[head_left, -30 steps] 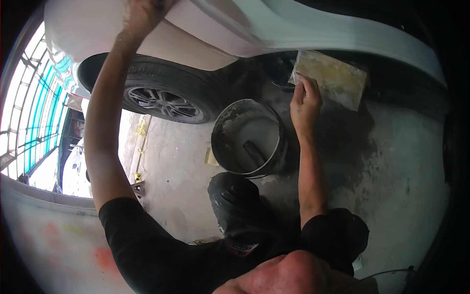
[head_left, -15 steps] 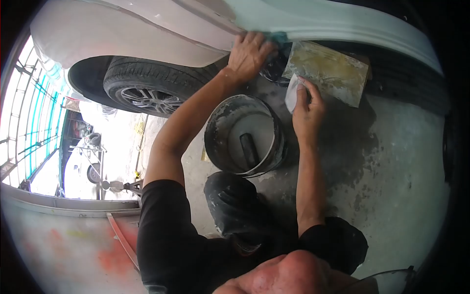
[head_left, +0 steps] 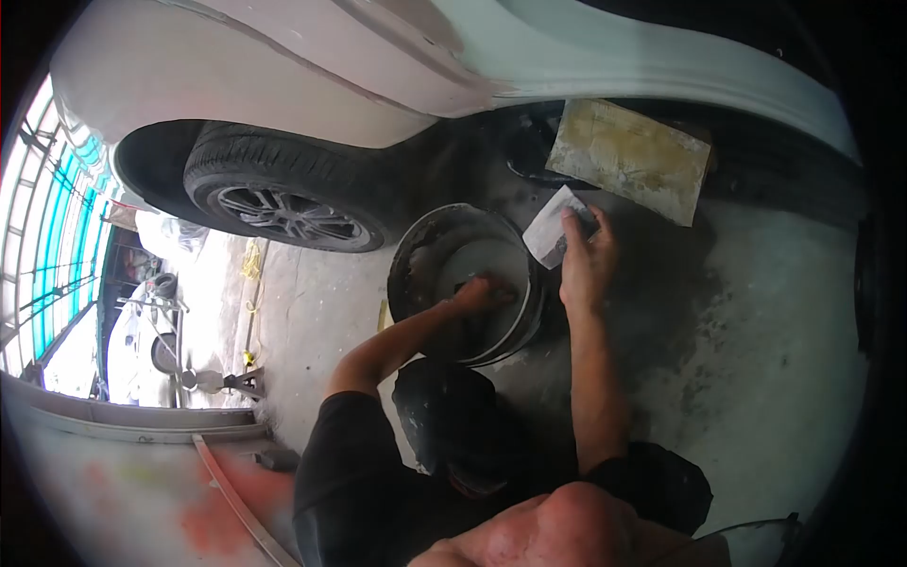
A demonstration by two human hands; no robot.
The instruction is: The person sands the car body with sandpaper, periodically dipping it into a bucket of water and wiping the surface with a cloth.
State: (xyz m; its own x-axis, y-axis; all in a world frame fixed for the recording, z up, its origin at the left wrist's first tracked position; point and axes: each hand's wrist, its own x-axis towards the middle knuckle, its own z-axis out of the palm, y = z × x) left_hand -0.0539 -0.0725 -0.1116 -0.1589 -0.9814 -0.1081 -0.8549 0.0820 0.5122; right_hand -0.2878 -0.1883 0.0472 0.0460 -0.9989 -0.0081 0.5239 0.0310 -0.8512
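a round, grimy bucket (head_left: 408, 269) stands on the concrete floor (head_left: 326, 302), with cloudy grey liquid (head_left: 475, 257) inside and pale residue streaking its inner wall. the left hand (head_left: 482, 295) reaches down into it, beside a dark block (head_left: 462, 286) mostly hidden there; whether its fingers grip the block cannot be told. the right hand (head_left: 590, 262) pinches a pale sheet (head_left: 552, 230) with a dark grey patch between thumb and fingers, near the bucket's right rim. beyond the sheet lies a smeared yellowish board (head_left: 630, 159), by the car's lower edge.
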